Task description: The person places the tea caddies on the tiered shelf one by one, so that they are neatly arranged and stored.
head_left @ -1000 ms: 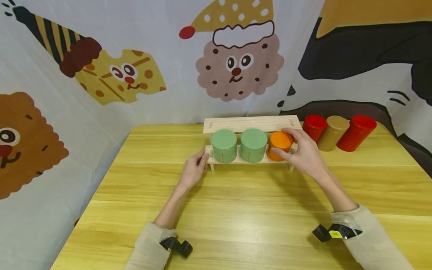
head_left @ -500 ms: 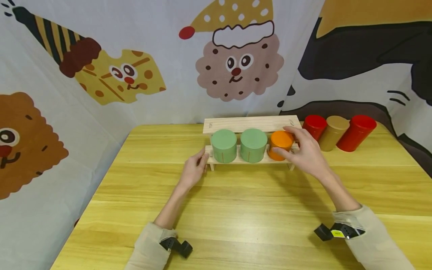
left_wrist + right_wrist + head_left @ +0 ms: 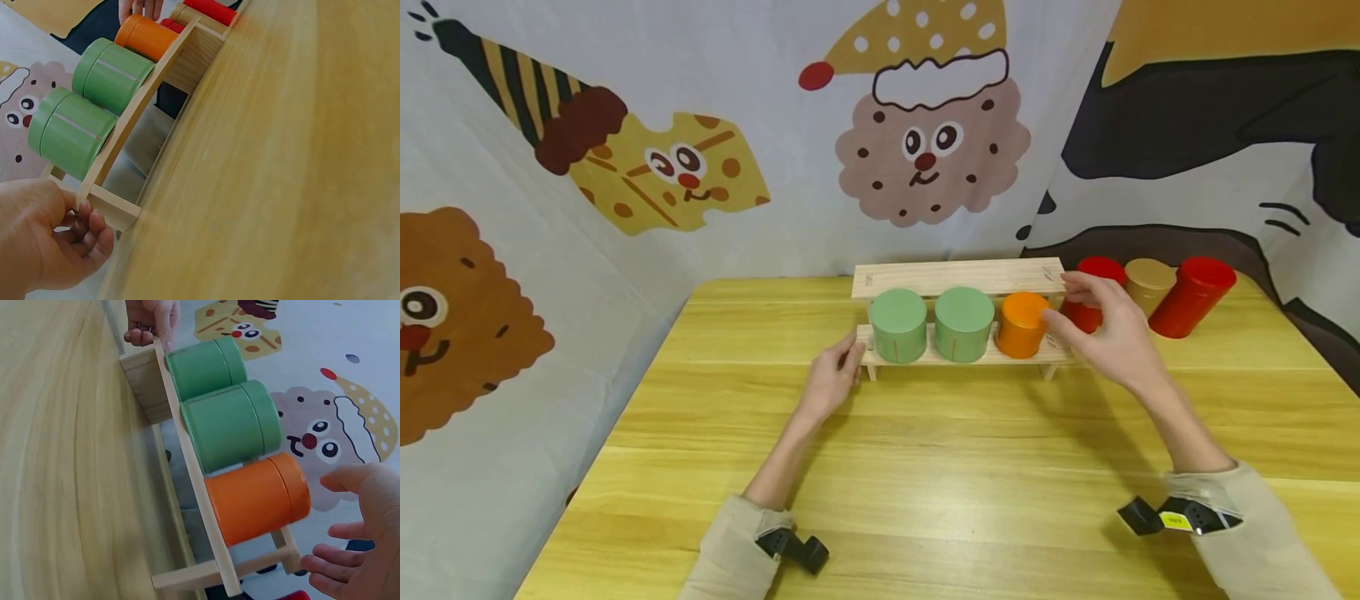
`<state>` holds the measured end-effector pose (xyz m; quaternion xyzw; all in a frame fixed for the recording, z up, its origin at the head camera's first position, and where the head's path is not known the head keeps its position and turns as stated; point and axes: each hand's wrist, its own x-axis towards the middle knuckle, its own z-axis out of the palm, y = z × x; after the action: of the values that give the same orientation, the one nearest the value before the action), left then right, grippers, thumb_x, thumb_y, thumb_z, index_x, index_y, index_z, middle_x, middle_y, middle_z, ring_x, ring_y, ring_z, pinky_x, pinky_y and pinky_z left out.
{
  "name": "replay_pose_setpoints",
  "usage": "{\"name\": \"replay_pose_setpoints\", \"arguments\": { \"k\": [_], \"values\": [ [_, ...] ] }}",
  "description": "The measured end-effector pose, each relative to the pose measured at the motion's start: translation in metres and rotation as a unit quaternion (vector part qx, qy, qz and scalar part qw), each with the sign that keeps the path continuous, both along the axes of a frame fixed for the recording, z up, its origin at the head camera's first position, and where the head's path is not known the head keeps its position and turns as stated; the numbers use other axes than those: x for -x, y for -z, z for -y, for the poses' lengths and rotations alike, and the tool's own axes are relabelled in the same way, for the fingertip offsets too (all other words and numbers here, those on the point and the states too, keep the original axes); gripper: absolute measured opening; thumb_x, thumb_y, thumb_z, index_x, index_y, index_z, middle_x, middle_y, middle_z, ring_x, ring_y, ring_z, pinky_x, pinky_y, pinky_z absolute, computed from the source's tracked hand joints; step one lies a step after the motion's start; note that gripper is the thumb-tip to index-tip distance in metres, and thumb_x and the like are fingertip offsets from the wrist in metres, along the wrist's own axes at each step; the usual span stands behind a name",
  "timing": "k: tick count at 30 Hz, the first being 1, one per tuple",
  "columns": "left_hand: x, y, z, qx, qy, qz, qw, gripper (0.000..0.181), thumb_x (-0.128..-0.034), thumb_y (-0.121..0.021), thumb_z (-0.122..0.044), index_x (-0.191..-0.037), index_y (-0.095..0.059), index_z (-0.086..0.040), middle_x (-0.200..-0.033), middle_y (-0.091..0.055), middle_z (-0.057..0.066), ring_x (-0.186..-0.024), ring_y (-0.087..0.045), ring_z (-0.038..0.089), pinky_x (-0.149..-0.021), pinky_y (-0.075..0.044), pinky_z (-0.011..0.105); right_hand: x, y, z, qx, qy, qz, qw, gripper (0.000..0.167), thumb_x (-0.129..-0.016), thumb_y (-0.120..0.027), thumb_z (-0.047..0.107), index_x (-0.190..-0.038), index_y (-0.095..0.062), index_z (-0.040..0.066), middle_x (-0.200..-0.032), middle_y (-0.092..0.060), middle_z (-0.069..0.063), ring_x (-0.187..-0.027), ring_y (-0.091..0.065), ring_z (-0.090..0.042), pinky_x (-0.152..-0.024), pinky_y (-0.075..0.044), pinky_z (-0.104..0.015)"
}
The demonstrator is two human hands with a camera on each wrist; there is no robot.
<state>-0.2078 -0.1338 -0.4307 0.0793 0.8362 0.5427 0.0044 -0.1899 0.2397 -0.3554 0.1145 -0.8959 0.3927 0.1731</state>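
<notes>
Both arms reach forward across from me, the left forearm (image 3: 782,454) and the right forearm (image 3: 1180,417) slanting inward toward each other. The left hand (image 3: 831,379) grips with its thumb stretched out above and its other fingers curled beneath. The right hand (image 3: 1116,333) is loose, fingers slightly bent and parted, the thumb well apart from them, pointing inward.

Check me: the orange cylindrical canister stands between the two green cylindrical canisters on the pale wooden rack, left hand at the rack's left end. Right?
Not between: the head view shows the orange cylindrical canister right of the two green cylindrical canisters on the pale wooden rack. The left hand is at the rack's left end, as you say.
</notes>
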Motion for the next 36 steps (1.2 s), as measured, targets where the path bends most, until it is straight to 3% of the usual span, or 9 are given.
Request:
{"name": "replay_pose_setpoints", "arguments": {
  "k": [6, 10, 18, 31, 34, 36],
  "values": [
    [0.000, 0.001, 0.000, -0.003, 0.001, 0.002, 1.0000, 0.051, -0.1097, -0.048, -0.025, -0.153, -0.038, 0.002, -0.077, -0.060, 0.017, -0.065, -0.053, 0.025, -0.048, -0.037, 0.020, -0.001, -0.003, -0.013, -0.005, 0.023, -0.028, 0.9993, 0.051, -0.094, -0.075, 0.022, -0.136, -0.057, 0.000, -0.126, -0.059, -0.020, -0.111, -0.056, -0.036, -0.092, -0.033, -0.007],
    [0.000, 0.001, 0.000, -0.001, 0.001, 0.000, 1.0000, 0.051, -0.1097, -0.048, -0.025, -0.153, -0.038, 0.002, -0.078, -0.060, 0.019, -0.065, -0.054, 0.027, -0.048, -0.037, 0.020, -0.002, -0.005, -0.025, -0.001, 0.045, -0.024, 0.9987, 0.051, -0.095, -0.073, 0.024, -0.137, -0.057, 0.001, -0.127, -0.060, -0.021, -0.111, -0.055, -0.035, -0.092, -0.032, -0.008],
    [0.001, 0.002, 0.001, 0.003, 0.000, -0.002, 1.0000, 0.051, -0.1096, -0.048, -0.025, -0.153, -0.039, 0.000, -0.076, -0.060, 0.016, -0.065, -0.054, 0.028, -0.048, -0.038, 0.021, -0.004, -0.002, -0.050, 0.012, 0.074, -0.016, 0.9970, 0.051, -0.097, -0.070, 0.027, -0.138, -0.056, 0.001, -0.135, -0.056, -0.018, -0.101, -0.048, 0.007, -0.090, -0.033, -0.008],
    [0.001, 0.002, -0.001, -0.001, -0.003, 0.001, 1.0000, 0.051, -0.1094, -0.049, -0.025, -0.153, -0.039, 0.000, -0.078, -0.061, 0.017, -0.065, -0.054, 0.024, -0.049, -0.038, 0.020, -0.009, -0.002, -0.088, -0.001, 0.123, 0.003, 0.9924, 0.053, -0.099, -0.065, 0.028, -0.142, -0.052, 0.000, -0.133, -0.051, -0.019, -0.101, -0.038, 0.013, -0.095, -0.030, -0.010],
    [0.001, 0.002, -0.001, -0.004, -0.003, 0.002, 1.0000, 0.051, -0.1093, -0.049, -0.025, -0.153, -0.039, 0.000, -0.078, -0.061, 0.017, -0.066, -0.054, 0.025, -0.049, -0.038, 0.020, -0.010, -0.002, -0.094, -0.014, 0.141, 0.001, 0.9899, 0.053, -0.098, -0.066, 0.028, -0.141, -0.053, 0.000, -0.132, -0.051, -0.019, -0.103, -0.036, 0.008, -0.096, -0.029, -0.014],
    [0.001, 0.002, -0.001, -0.006, -0.003, 0.004, 1.0000, 0.051, -0.1094, -0.048, -0.025, -0.153, -0.039, 0.001, -0.078, -0.061, 0.017, -0.066, -0.054, 0.026, -0.049, -0.038, 0.020, -0.010, -0.002, -0.097, -0.022, 0.153, 0.000, 0.9880, 0.053, -0.098, -0.065, 0.028, -0.141, -0.053, -0.001, -0.132, -0.051, -0.021, -0.109, -0.039, -0.002, -0.102, -0.030, -0.023]
  ]
}}
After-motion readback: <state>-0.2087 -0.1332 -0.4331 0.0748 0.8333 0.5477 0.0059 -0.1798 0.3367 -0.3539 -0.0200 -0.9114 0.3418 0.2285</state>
